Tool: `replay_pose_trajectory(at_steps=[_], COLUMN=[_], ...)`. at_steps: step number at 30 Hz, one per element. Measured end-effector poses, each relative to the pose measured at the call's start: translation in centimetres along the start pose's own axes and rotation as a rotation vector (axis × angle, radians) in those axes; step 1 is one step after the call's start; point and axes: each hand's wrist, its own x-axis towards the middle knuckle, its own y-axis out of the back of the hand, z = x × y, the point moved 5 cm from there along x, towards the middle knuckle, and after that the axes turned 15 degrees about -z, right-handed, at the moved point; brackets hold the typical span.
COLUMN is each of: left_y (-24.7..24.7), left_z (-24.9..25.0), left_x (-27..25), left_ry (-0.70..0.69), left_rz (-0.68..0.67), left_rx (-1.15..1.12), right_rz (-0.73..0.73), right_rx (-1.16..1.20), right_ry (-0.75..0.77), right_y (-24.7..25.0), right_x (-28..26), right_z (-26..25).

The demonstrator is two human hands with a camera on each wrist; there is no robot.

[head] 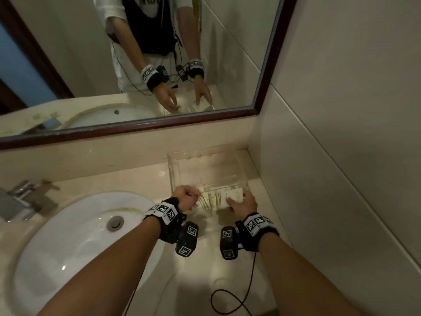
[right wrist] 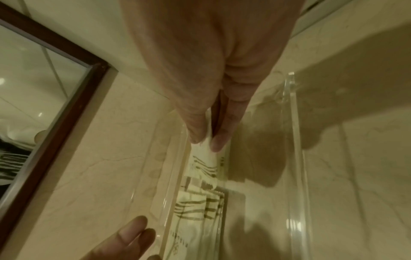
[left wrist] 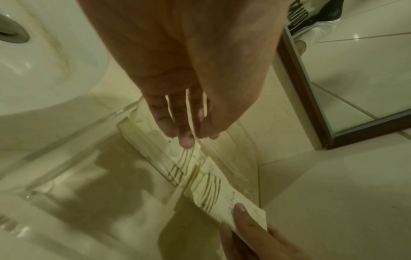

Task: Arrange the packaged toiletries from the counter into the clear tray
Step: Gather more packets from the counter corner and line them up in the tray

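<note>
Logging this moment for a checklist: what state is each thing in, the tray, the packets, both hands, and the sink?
clear tray: upright on the counter, open-topped, packets along its near wall.
packaged toiletries: white striped packets, standing on edge in a row inside the tray.
right hand: pinches the right-end packet.
left hand: fingers curled at the row's left end, touching it.
sink: looks dry, drain visible.

Two bare forearms reach fwd, wrists banded.
Left hand fingers loosely curled; right hand thumb & fingers pinching.
</note>
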Motion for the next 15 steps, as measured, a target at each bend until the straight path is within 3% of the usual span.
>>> replay_pose_trajectory(at_steps=[15], left_y=[0.5], left_z=[0.0], left_x=[0.8], left_ry=[-0.014], left_rz=[0.006], left_rx=[-0.041], right_rz=[0.029], right_rx=[-0.054], right_ry=[-0.123], right_y=[-0.8], right_x=[2.4], right_z=[1.2])
